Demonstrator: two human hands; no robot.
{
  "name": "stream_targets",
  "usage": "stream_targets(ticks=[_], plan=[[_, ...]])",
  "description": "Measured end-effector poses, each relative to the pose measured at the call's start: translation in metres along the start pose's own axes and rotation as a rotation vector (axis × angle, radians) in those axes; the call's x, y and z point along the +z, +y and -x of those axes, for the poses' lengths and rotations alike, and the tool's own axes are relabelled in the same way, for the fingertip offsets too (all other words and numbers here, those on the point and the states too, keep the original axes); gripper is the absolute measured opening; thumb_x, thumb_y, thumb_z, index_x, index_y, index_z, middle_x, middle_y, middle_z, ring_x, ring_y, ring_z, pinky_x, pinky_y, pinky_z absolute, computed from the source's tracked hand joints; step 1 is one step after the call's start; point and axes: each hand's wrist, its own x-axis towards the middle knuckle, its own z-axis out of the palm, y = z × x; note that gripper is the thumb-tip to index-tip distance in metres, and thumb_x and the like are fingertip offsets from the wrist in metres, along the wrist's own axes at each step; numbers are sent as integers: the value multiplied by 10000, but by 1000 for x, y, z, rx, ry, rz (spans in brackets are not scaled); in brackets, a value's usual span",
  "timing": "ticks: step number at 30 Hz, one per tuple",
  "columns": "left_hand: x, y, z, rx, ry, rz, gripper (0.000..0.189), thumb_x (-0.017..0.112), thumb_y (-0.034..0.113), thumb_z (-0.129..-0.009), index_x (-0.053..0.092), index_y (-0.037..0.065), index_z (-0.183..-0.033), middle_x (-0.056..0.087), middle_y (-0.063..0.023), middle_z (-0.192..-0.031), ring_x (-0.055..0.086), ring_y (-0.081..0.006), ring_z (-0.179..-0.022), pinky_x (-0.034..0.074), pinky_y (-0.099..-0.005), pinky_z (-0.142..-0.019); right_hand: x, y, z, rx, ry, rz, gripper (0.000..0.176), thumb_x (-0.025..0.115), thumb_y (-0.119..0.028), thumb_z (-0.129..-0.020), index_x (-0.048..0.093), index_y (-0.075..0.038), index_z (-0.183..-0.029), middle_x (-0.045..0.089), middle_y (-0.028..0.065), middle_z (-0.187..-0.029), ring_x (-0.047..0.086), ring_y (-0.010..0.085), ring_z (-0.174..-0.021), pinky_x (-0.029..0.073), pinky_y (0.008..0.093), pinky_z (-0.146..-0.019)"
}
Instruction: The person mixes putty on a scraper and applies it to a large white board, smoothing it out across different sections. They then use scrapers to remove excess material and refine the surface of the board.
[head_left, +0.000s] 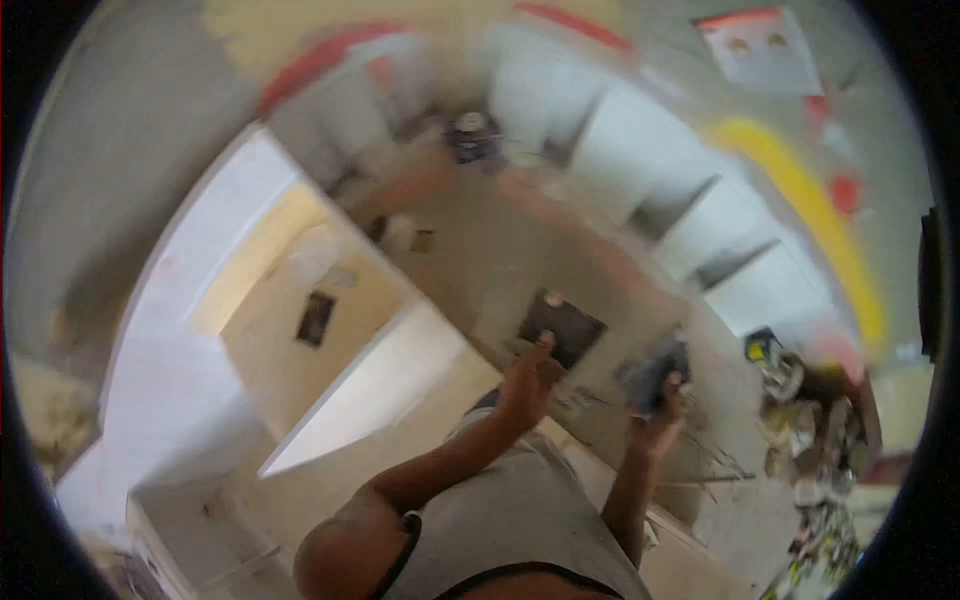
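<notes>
My left hand (530, 387) is closed at the edge of a flat, dark square sheet (570, 330), with the thumb lying over it. To the right, my right hand (659, 418) grips a dark, blocky object (655, 372); motion blur hides its kind. The two held things are apart from each other, both in front of my body above the grey floor (490, 250). The fingers beneath each thing are hidden.
A large pale box-like cabinet (175, 420) lies to the left, with a dark rectangular item (316, 318) inside. White panels (770, 285) stand at the right. Beyond my right hand is a heap of mixed clutter (805, 420). A blurred dark item (473, 138) sits farther off.
</notes>
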Motion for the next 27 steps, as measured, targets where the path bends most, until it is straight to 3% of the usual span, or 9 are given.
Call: stream_targets(ticks=[1,3,6,11,14,17,20,24,27], plan=[[0,-6,-29,-24,50,-141,174,640,235,-930,611,108,-1046,578,10,-915,525,-125,-765,455,-297,-686,11,-2,-14,-76,63,6,346,654,-231,-890,578,-19,-1152,636,33,-959,612,170,-833,486,316,-693],[11,-28,-86,600,-235,-815,235,647,249,-924,623,63,-1066,561,8,-853,496,-146,-720,429,-298,-632,30,-12,-54,-22,153,82,279,668,-180,-878,601,-23,-1099,643,21,-926,610,154,-827,485,299,-707],[56,-37,-191,853,-622,-1260,290,619,232,-941,598,14,-1131,580,5,-878,526,-133,-764,441,-267,-658,26,-7,-149,-120,215,224,268,726,-225,-855,635,-14,-991,635,39,-920,560,142,-845,451,286,-756],[196,2,-216,81,-732,-1028,274,521,130,-977,539,-23,-1204,602,-114,-1021,613,-226,-919,482,-324,-805,59,-33,-248,-151,134,376,228,696,-248,-885,660,-23,-873,636,-7,-821,543,93,-727,440,255,-671],[237,27,-262,442,-924,-1472,268,538,128,-959,540,-29,-1176,589,-195,-1053,634,-282,-884,505,-391,-768,76,-26,-315,-169,97,288,224,693,-241,-887,668,-19,-882,654,10,-838,573,112,-734,462,276,-651],[260,47,-280,367,-808,-1679,451,596,255,-944,510,-54,-1261,619,-239,-1127,608,-267,-1083,479,-359,-890,91,-16,-360,-79,40,264,204,686,-221,-872,652,-22,-851,634,22,-791,572,124,-660,452,279,-581],[266,50,-309,198,-630,-1681,463,588,272,-944,506,-40,-1277,617,-247,-1141,639,-301,-1025,498,-387,-864,113,-11,-433,18,-159,259,188,668,-209,-870,635,-28,-831,614,37,-759,575,142,-576,438,270,-487],[252,35,-330,398,-443,-2051,446,585,299,-946,538,-27,-1247,639,-211,-1122,673,-284,-891,514,-380,-796,134,9,-523,67,-435,419,249,665,-228,-894,658,18,-925,645,21,-825,559,106,-710,464,269,-657],[256,-4,-339,582,-648,-1914,385,590,296,-944,590,-12,-1175,674,-131,-1058,674,-250,-832,519,-387,-750,159,5,-569,-32,-578,638,237,661,-241,-901,655,-5,-915,615,-9,-781,522,89,-677,439,258,-620]])
